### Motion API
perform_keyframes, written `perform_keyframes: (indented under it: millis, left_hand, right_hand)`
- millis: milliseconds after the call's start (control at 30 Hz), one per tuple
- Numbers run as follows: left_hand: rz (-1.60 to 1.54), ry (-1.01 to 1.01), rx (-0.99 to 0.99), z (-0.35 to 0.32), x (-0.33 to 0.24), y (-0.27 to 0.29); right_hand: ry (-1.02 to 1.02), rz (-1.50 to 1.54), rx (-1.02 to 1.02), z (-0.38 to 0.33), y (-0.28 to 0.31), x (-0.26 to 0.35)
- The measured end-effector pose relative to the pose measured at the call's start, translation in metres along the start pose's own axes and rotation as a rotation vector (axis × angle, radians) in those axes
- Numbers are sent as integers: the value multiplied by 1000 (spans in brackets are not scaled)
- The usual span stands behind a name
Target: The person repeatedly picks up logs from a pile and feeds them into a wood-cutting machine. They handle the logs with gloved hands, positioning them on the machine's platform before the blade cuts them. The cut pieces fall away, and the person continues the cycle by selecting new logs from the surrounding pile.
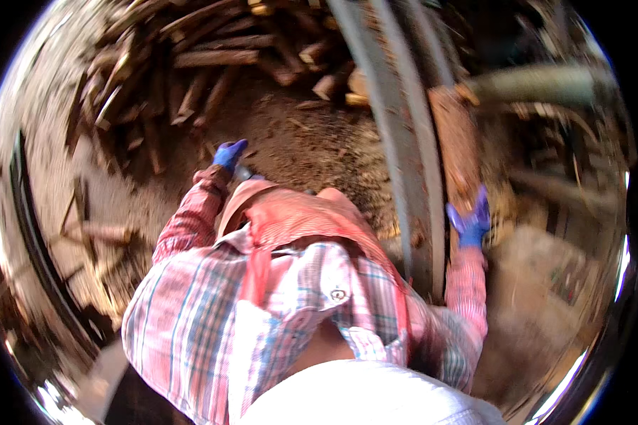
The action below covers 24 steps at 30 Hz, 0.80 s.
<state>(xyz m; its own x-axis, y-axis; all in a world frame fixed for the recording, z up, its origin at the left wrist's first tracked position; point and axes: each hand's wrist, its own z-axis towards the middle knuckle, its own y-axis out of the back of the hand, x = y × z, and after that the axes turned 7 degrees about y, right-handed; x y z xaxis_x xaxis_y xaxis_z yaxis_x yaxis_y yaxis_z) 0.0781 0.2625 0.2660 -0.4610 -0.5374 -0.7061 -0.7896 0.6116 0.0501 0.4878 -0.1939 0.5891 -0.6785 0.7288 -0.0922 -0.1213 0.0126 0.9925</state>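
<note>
Nearest the camera was the person's own chest in a pink and blue plaid shirt (262, 312), with both sleeves reaching away from it. The right hand (469, 221), in a blue glove, was closed around the near end of a long rough brown wooden plank (455, 142), which stood up and away from the hand, just beside a grey curved metal rail (404, 134). The plank looked stiff, fairly heavy and splintery, so the gloved grip at its end seemed sound, though a second hold further along would probably steady it better. The left hand (228, 153), also blue-gloved, reached down toward the sawdust-strewn dirt floor (312, 142); blur left it unclear whether it was open or held something.

The rail ran between the body and the plank and would likely hinder any swing of the wood to the left. Beyond the left hand lay a heap of split brown firewood sticks (191, 64), scattered across the far ground. To the far right a blurred grey-green pipe (538, 83) crossed above the plank's top end.
</note>
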Motion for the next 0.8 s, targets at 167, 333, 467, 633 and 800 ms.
perform_keyframes:
  millis: [167,333,467,633,800]
  left_hand:
    - [105,27,-150,-6,63,65]
    - [99,-49,-158,-35,24,30]
    - [151,-16,-164,-21,11,38]
    - [182,117,-275,51,10,68]
    - [-21,334,-231,104,49,105]
  right_hand:
    - [13,-116,-266,-49,0,-59]
    - [-28,-130,-424,-30,3,-7]
    - [402,159,-552,42,25,162]
    - [619,488,-85,145,-54,287]
    - [564,525,756,241,-146,394]
